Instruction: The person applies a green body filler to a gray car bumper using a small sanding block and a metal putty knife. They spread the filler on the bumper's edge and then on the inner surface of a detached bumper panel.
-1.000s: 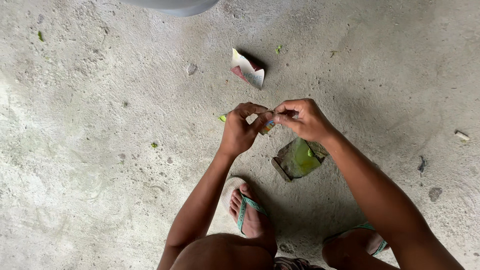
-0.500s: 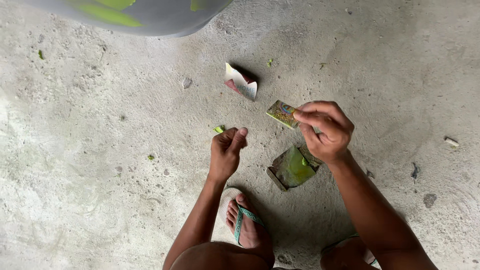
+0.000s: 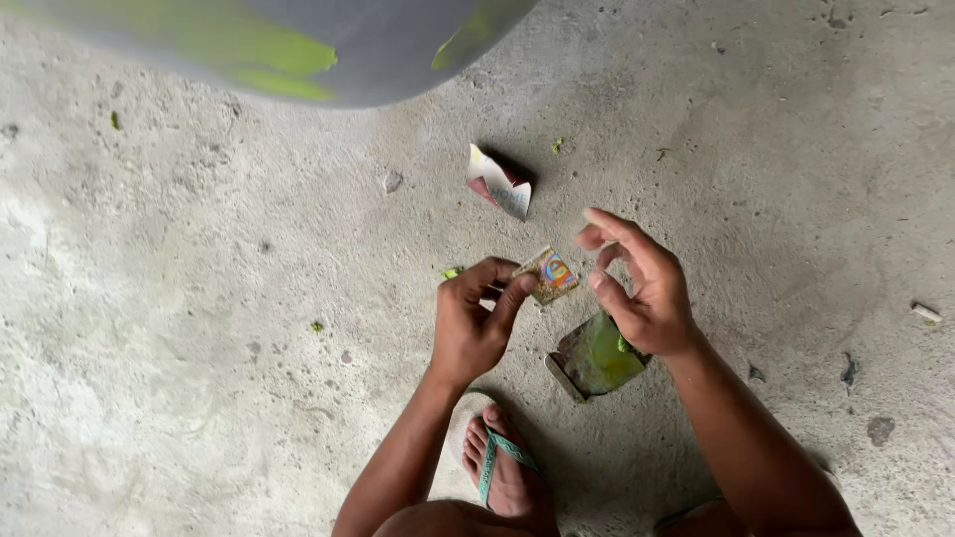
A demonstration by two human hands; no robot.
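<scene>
Left hand (image 3: 476,320) is pinching a small rectangular paper wrapper, tan with a colourful printed patch (image 3: 548,273), between thumb and fingertips; the grip is narrow, closing on the wrapper's lower-left edge. The wrapper is sticking out up and to the right of that pinch, its long axis running diagonally toward the right hand (image 3: 637,283). Right hand is hovering just beside the wrapper's free end, fingers spread loosely and holding nothing, not touching it. So the free end is lying between the two hands, nearer the right fingertips. Below the right hand, a torn foil packet with green contents (image 3: 597,356) is lying on the grey concrete floor (image 3: 199,328). A folded red-and-white paper scrap (image 3: 500,184) is sitting further up, well apart. A foot in a teal-strapped sandal (image 3: 502,467) is resting below.
</scene>
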